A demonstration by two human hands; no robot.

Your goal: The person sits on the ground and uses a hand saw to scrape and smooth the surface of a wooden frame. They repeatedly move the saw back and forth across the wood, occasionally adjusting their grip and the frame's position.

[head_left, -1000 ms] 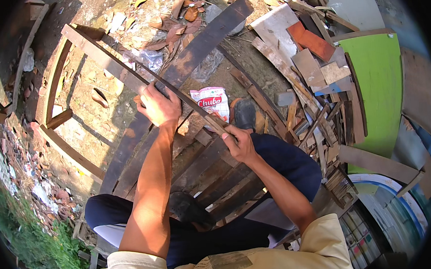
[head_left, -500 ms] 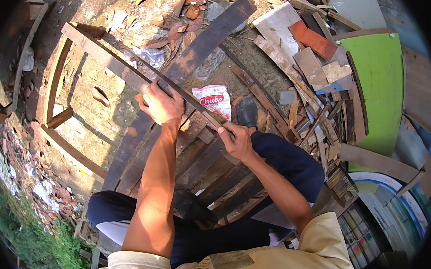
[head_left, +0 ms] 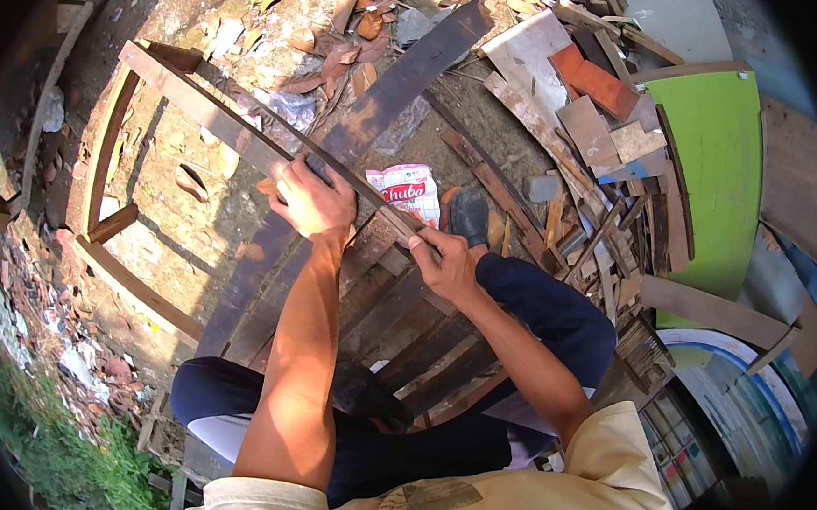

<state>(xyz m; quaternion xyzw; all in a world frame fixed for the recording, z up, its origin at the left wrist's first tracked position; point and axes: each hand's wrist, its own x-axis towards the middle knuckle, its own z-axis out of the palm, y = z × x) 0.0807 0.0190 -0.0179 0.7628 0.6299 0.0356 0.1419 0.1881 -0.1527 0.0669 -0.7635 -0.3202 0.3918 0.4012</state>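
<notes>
A thin dark wooden strip [head_left: 359, 185] lies slantwise along the wooden frame [head_left: 203, 104], close beside its long plank. My left hand [head_left: 315, 201] is closed over the plank and strip near their middle, fingers curled over the far side. At the strip's near right end, my right hand [head_left: 443, 260] grips it, the thumb on top and the fingers wrapped beneath. The frame's curved legs and short crosspiece [head_left: 114, 223] stretch away to the left. Under my hands a wide dark board [head_left: 407, 73] runs diagonally across the ground.
Several dark slats [head_left: 424, 352] lie between my feet. A white and pink packet [head_left: 405, 192] rests beside my right shoe [head_left: 468, 216]. To the right are wood offcuts [head_left: 597, 131] and a green panel [head_left: 717, 171]. Dry leaves [head_left: 340, 61] litter the far ground.
My left hand has shifted slightly right along the plank. My right hand has barely moved and keeps its grip on the strip's end.
</notes>
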